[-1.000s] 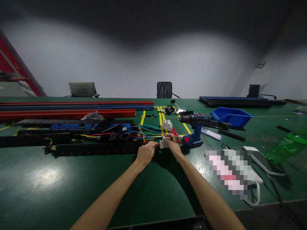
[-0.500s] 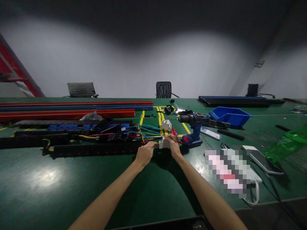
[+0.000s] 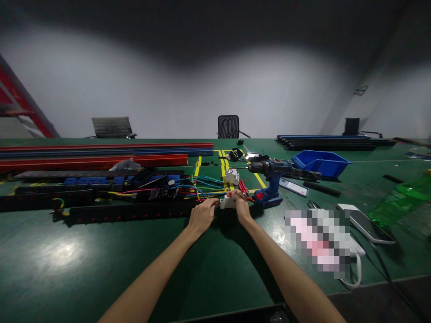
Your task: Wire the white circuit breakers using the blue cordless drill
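My right hand (image 3: 243,209) grips a white circuit breaker (image 3: 226,202) low over the table, its fingers covering the right end. At the breaker's left end, my left hand (image 3: 201,217) is closed in a pinch on a red wire (image 3: 217,202). Whether the wire's tip sits inside the breaker I cannot tell. Just beyond stands another white breaker (image 3: 231,176) with coloured wires (image 3: 205,180) leading to it from the left. A bundle of red wires (image 3: 243,186) lies behind my right hand. To the right, a blue cordless drill (image 3: 273,179) stands upright on its battery.
Black power strips (image 3: 134,212) and red and blue profiles (image 3: 151,159) stretch along the left. On the right are a blue bin (image 3: 321,162), a phone-like white device (image 3: 365,224), a green bottle (image 3: 402,197) and cables. Black profiles (image 3: 330,142) lie farther back.
The view has shifted slightly. My right fingers have moved a little over the breaker, and more of its left side shows. My left hand keeps its pinch on the red wire.
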`<state>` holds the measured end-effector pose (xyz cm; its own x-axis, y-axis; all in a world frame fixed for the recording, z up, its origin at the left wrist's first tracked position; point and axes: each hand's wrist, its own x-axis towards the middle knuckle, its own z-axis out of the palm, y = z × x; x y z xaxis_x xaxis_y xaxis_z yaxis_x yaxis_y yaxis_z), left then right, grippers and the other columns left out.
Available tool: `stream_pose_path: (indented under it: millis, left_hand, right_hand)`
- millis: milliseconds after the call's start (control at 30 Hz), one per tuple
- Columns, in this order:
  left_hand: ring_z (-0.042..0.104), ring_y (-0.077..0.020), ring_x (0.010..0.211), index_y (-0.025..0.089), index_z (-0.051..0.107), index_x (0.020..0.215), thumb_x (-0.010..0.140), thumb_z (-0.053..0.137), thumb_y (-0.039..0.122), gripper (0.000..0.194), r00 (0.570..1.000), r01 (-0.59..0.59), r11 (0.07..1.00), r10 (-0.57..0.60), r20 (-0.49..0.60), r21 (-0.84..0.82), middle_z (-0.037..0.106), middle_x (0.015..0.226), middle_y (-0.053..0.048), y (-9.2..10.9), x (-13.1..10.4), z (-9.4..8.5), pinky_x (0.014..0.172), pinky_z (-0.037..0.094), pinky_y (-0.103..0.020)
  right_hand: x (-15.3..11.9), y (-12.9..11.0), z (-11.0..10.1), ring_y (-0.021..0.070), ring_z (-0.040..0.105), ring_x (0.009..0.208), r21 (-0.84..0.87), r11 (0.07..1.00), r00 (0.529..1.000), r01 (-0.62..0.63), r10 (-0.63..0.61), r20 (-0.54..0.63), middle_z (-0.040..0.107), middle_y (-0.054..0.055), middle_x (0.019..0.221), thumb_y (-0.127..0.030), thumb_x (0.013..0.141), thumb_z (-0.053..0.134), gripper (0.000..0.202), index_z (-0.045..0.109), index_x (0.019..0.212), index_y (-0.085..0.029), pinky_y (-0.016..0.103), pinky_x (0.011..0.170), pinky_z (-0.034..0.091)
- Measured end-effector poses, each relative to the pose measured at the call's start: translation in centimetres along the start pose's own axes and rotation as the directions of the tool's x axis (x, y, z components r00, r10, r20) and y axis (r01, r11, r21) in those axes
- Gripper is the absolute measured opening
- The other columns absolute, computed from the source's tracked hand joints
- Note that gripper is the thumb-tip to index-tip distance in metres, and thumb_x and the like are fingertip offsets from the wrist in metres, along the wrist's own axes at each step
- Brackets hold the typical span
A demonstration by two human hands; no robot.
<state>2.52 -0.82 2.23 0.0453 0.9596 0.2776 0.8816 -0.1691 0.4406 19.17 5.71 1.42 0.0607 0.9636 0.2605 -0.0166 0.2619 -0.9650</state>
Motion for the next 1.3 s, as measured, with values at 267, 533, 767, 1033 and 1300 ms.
stream_pose_path:
  millis: [267,533,767,1033,1300]
  left_hand:
    - [0.065,-0.0239,0.114,0.035,0.054,0.138,0.096,0.054,0.040,0.042,0.998,-0.009,1.000,0.009,0.058,-0.005,0.066,0.132,0.001,0.1,0.2,-0.2,0.098,0.048,-0.033]
    - [0.068,-0.0229,0.109,0.040,0.055,0.136,0.098,0.051,0.037,0.039,0.995,-0.008,1.000,0.007,0.095,0.008,0.072,0.119,0.001,-0.1,0.5,0.0,0.093,0.050,-0.033]
    - [0.068,-0.0235,0.108,0.038,0.046,0.145,0.098,0.048,0.029,0.048,0.995,-0.012,0.999,0.009,0.095,0.030,0.071,0.122,-0.003,-0.5,0.5,0.1,0.094,0.050,-0.035]
    - [0.067,-0.0234,0.110,0.037,0.047,0.144,0.100,0.045,0.029,0.045,0.997,-0.002,1.000,0.001,0.075,0.014,0.068,0.127,-0.001,-0.4,0.4,0.1,0.094,0.050,-0.035]
    - [0.062,-0.0223,0.120,0.033,0.048,0.144,0.095,0.055,0.031,0.050,0.997,-0.039,0.999,0.042,0.070,-0.036,0.056,0.144,0.002,0.0,0.0,-0.3,0.100,0.049,-0.032]
  right_hand:
    - [0.4,0.2,0.6,0.0199,0.059,0.083,0.021,1.000,1.000,-0.021,0.021,-0.014,0.068,-0.002,0.081,-0.039,0.072,0.055,0.017,0.066,0.072,-0.026,0.029,0.078,0.044]
    - [-0.5,0.9,1.4,0.0214,0.058,0.085,0.022,0.998,0.991,-0.051,0.053,-0.120,0.067,0.000,0.084,-0.041,0.074,0.055,0.016,0.063,0.071,-0.027,0.030,0.077,0.043]
    - [-0.5,0.5,1.5,0.0205,0.058,0.081,0.058,0.996,0.986,-0.073,0.081,-0.149,0.066,-0.001,0.080,-0.043,0.071,0.058,0.017,0.061,0.073,-0.026,0.029,0.073,0.043]
    - [-0.1,0.3,1.4,0.0197,0.057,0.079,0.086,0.994,0.981,-0.068,0.083,-0.174,0.067,0.000,0.082,-0.046,0.070,0.058,0.022,0.061,0.074,-0.025,0.028,0.071,0.043]
    - [0.9,1.3,0.6,0.0196,0.055,0.073,0.030,0.998,0.978,-0.053,0.058,-0.200,0.062,0.000,0.073,-0.053,0.073,0.055,0.026,0.057,0.072,-0.027,0.029,0.071,0.042]
